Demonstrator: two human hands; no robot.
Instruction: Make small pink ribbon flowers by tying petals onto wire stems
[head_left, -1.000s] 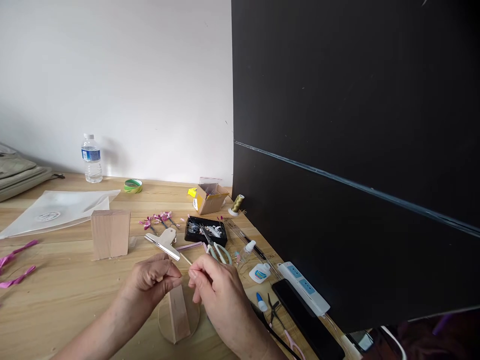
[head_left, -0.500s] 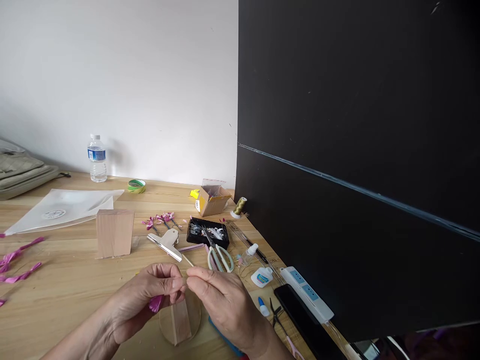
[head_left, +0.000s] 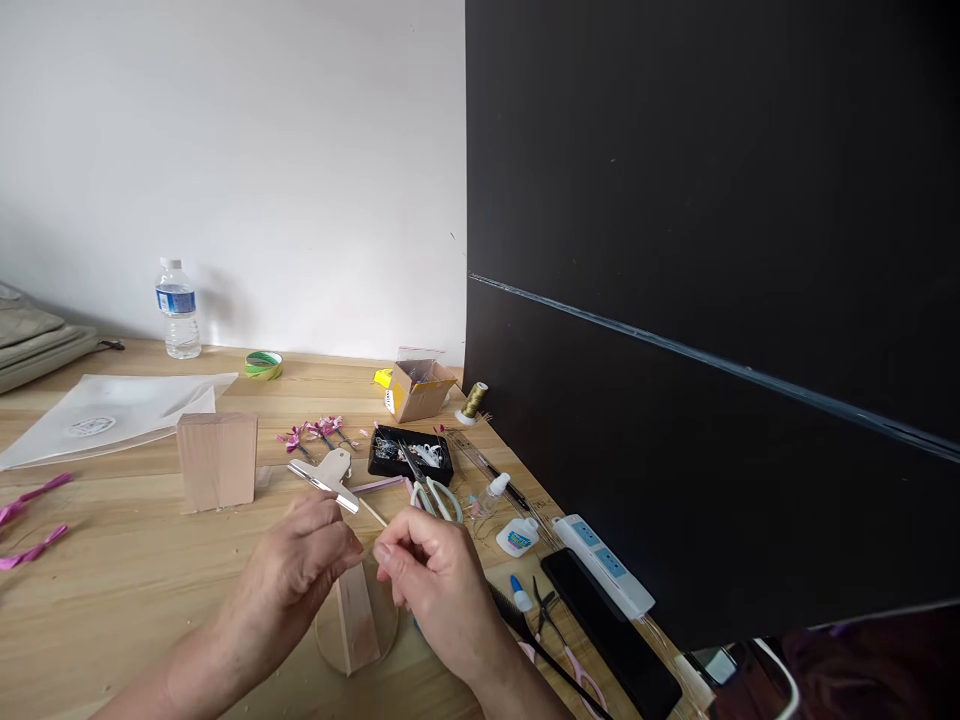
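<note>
While the right hand [head_left: 446,590] grasps a thin stick [head_left: 373,513], the left hand [head_left: 289,560] pinches closed, any contents hidden.

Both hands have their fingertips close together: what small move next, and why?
I'd probably roll the bare left hand slightly palm-up, clear of the bare right hand. Both are pinched, with the left's back covering much of its grip; whatever they may pinch is too fine or hidden to tell, so seeing it first seems safer than pulling.
</note>
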